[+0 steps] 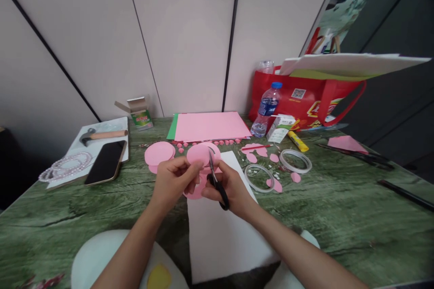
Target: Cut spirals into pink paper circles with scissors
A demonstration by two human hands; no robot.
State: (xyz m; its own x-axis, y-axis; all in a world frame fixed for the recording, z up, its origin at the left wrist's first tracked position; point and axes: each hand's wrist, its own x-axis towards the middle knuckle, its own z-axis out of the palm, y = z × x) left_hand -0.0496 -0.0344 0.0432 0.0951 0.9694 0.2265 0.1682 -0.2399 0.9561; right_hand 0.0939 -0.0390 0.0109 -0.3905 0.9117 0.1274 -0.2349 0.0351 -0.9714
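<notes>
Between the fingers of my left hand [176, 179] is a pink paper circle [198, 155], held up over the table. My right hand [232, 187] grips black-handled scissors [221, 192], whose blades point up and lie against the right side of the circle. Whether the blades are parted I cannot tell. Below my hands lie more pink paper rounds [195, 192], partly hidden, on a white sheet [224, 235]. A stack of pink circles [159, 153] rests just left of my left hand.
Pink and green sheets [210, 126] lie at the back. Tape rolls [295, 161], paper scraps and a glue stick [298, 141] are to the right. Behind them stand a water bottle [266, 110] and a red bag [305, 99]. A phone [106, 162] and hammer [105, 135] lie left.
</notes>
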